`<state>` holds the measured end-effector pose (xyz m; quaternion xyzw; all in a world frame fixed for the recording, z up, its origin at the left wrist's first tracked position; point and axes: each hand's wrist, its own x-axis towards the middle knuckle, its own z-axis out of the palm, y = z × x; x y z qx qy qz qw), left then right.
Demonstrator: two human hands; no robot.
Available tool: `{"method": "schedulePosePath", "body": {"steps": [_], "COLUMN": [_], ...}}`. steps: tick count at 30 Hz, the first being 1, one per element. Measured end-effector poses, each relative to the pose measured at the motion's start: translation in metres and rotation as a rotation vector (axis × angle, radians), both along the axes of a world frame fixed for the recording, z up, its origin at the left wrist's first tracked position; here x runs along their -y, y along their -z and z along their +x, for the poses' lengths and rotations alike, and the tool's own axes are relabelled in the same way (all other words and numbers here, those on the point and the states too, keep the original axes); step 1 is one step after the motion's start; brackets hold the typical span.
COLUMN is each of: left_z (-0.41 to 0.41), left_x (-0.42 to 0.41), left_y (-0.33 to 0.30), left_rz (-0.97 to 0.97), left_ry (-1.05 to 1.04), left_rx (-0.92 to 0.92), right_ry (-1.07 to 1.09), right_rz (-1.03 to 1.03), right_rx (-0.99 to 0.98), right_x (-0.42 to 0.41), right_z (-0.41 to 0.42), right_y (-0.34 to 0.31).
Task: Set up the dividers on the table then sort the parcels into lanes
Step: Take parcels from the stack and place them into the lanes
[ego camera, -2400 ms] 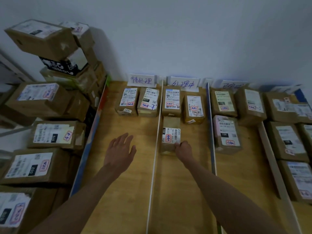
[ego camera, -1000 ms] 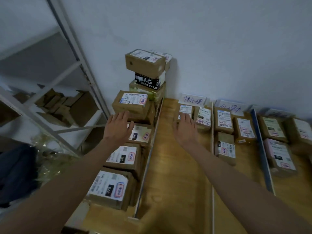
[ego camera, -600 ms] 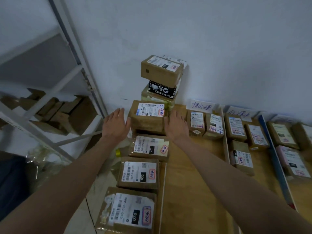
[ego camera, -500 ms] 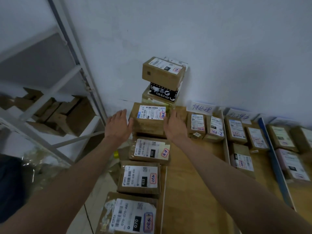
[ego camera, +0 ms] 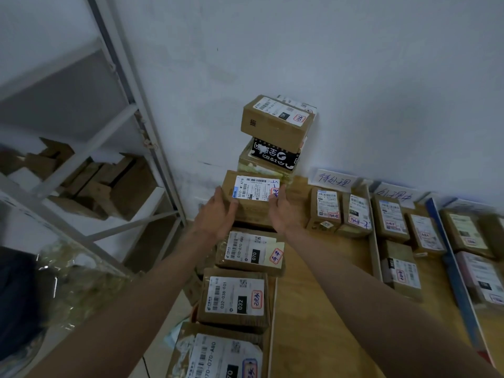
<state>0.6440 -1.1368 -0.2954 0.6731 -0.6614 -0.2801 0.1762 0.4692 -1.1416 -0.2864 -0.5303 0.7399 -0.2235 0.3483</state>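
Your fingers lie fairly straight and close together, palms turned inward, one hand flat against each short end of the parcel (ego camera: 252, 197): left hand (ego camera: 218, 214) on its left end, right hand (ego camera: 281, 210) on its right end. Whether the fingertips hook under the far edge you cannot tell from here. That box sits at the back of the unsorted row, just left of the table (ego camera: 313, 309), and it rests on something lower that the hands hide. Its long axis runs left to right, straight across between your palms, so both hands are equally near and the lift looks like a two-handed squeeze, up and then rightward toward the lanes.

Counted from largest to smallest:
- One metal shelving rack (ego camera: 131, 110) at the left, with loose cardboard on it.
- One table, with three upright dividers in view: a pale one (ego camera: 374, 241), a blue one (ego camera: 452, 268), and a pale edge strip (ego camera: 271, 323) beside the unsorted row.
- One stack (ego camera: 275, 137) against the wall behind your parcel; its count is unclear, at least three.
- Three more unsorted parcels in line toward you: 070 (ego camera: 251, 252), 032 (ego camera: 236, 298) and a nearer 070 (ego camera: 218, 356).
- Sorted parcels: two in the first lane (ego camera: 341, 211), three in the second (ego camera: 401, 241); those farther right are blurred.
- Two readable handwritten lane signs (ego camera: 335, 182) at the wall.
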Motion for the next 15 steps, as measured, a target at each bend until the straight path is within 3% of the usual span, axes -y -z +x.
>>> {"method": "schedulePosePath", "body": {"steps": [5, 9, 15], "left_z": [-0.005, -0.008, -0.025], "left_x": [0.005, 0.014, 0.008], "left_y": [-0.017, -0.043, -0.065], "left_rz": [-0.065, -0.176, -0.245], "left_ry": [-0.051, -0.058, 0.076], "left_rx": [-0.146, -0.187, -0.146], "right_ry": [0.069, 0.102, 0.005], "right_rz": [-0.149, -0.075, 0.069], "right_rx": [0.202, 0.431, 0.43], "right_x": [-0.003, -0.017, -0.049], "right_z": [-0.009, -0.024, -0.047], "right_y": [-0.009, -0.036, -0.059]}}
